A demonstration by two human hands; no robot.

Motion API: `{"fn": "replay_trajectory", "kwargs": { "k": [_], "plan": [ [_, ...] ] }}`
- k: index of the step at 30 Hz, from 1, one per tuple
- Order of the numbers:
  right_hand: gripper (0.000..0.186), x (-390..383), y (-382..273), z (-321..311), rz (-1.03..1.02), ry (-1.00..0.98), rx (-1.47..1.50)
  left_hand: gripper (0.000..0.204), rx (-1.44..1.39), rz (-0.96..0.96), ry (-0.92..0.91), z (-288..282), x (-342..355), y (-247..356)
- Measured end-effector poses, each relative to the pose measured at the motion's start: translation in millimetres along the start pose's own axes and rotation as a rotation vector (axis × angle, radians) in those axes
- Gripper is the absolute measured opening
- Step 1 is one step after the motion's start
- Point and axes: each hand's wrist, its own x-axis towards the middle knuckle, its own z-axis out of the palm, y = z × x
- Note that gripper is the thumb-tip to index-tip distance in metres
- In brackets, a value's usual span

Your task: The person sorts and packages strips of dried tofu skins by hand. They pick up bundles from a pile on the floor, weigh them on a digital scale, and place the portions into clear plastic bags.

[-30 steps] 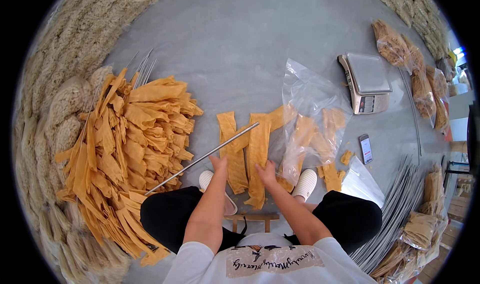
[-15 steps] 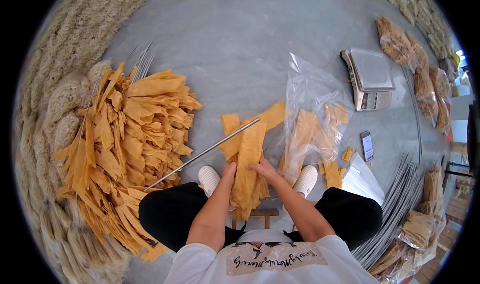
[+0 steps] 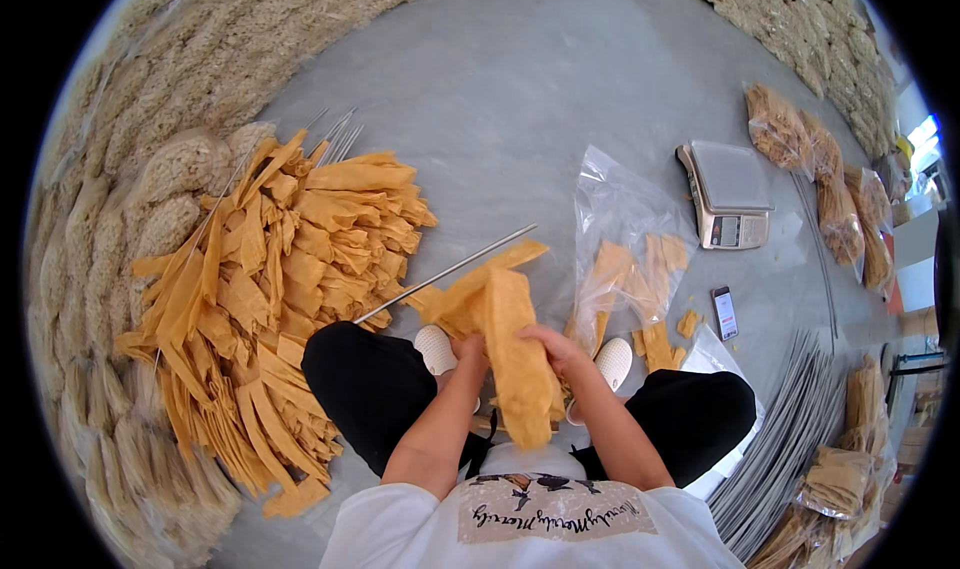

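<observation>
Between my knees, a folded bundle of yellow-brown dried tofu skin (image 3: pixel 515 354) hangs from both hands. My right hand (image 3: pixel 556 350) is closed on its right edge, the thumb in front. At its left side my left hand (image 3: pixel 470 350) grips the same bundle, most of its fingers hidden by the sheets. One strip of the bundle sticks out toward the far right. A thin metal rod (image 3: pixel 450 272) slants just beyond my hands, its near end by my left knee. To the right, a clear plastic bag (image 3: pixel 622 201) has more tofu skin strips (image 3: pixel 608 274) in and under it.
A large heap of tofu skin (image 3: pixel 290 289) lies left, beside pale bundles (image 3: pixel 180 184). Rightward are a scale (image 3: pixel 730 179), a phone (image 3: pixel 724 313), many grey rods (image 3: pixel 785 439) and filled bags (image 3: pixel 778 129). My shoes (image 3: pixel 614 363) flank the bundle.
The tofu skin bundle has been raised and drawn nearer my body, its strips folded closer together. Both hands still hold it. The rod lies at a flatter slant, and the whole view has shifted slightly.
</observation>
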Motion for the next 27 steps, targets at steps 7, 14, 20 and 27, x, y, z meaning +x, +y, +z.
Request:
{"fn": "replay_trajectory", "kwargs": {
  "k": [7,14,20,27],
  "plan": [
    [0.04,-76,-38,24,0.086,0.063,0.282,0.048,0.163,0.197,0.328,4,-32,23],
    [0.037,-165,-60,63,-0.191,0.259,0.118,0.044,0.534,-0.031,0.163,-13,-32,25],
    [0.042,-155,-52,27,-0.06,0.108,0.238,0.039,0.346,-0.148,-0.638,18,-91,39],
    [0.047,-162,-57,23,-0.233,0.126,0.254,0.041,0.232,-0.132,-1.005,52,-124,72]
  ]
}}
